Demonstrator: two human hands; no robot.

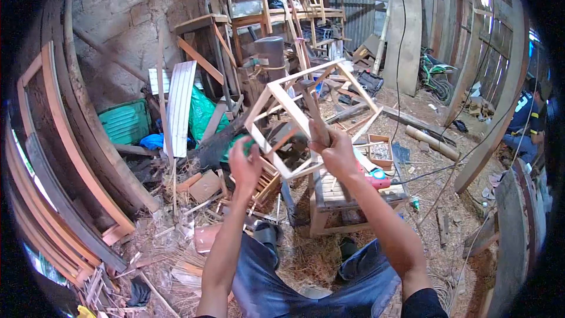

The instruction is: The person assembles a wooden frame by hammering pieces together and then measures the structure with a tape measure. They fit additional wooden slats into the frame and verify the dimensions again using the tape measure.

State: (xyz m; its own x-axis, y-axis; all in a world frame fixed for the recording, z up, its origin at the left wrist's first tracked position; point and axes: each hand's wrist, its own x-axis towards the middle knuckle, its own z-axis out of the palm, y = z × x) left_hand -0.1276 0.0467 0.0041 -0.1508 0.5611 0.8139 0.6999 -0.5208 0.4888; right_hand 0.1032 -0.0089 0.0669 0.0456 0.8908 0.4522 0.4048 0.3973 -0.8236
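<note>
A box-shaped frame of pale wooden bars [288,105] stands tilted in front of me, over a low slatted wooden bench [359,200]. My right hand [336,154] is closed around a brown wooden hammer [312,103], which points up and overlaps the frame in this view. My left hand [244,166] is beside the frame's lower left corner, slightly blurred, with its fingers apart and nothing visible in them. On the bench, to the right of my right hand, lies a red power tool [378,182] with a dark cord. Behind it sits a small wooden tray [379,148].
Wood scraps and shavings cover the ground around my feet. Large wooden frames [59,123] lean at the left, near a green plastic crate [125,122]. A wooden rack [276,20] stands at the back. Another person [525,118] crouches at the far right, beyond a leaning plank [500,94].
</note>
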